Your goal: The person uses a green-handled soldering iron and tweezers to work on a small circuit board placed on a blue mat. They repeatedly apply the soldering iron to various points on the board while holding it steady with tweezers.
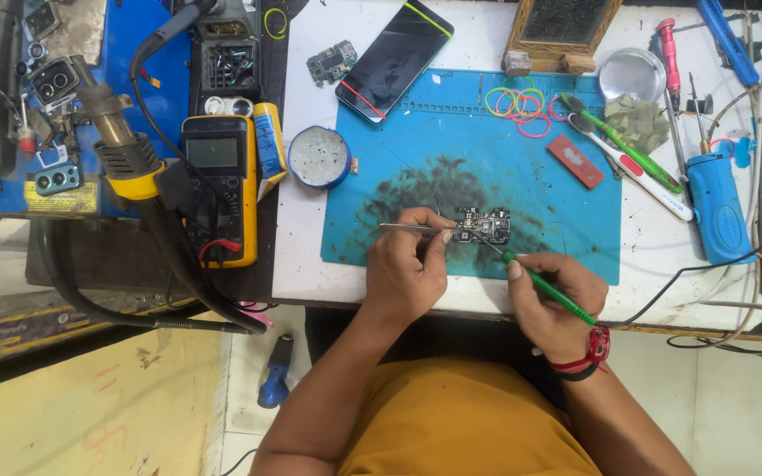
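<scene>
A small dark circuit board [483,226] lies on the stained blue work mat [522,167]. My left hand [406,271] grips metal tweezers [409,228], fingertips right at the board's left edge. A thin green-handled tool [547,286] sits in my right hand [550,302] like a pen, its fine tip touching the board from the right. Both wrists rest near the mat's front edge.
A dark phone [395,58] and a second small board [332,62] lie at the back. A round tin [318,158], a yellow multimeter [219,187], a hot-air gun [125,150], coloured rubber bands [519,102], toothbrushes [628,150], a blue bottle [718,208] surround the mat.
</scene>
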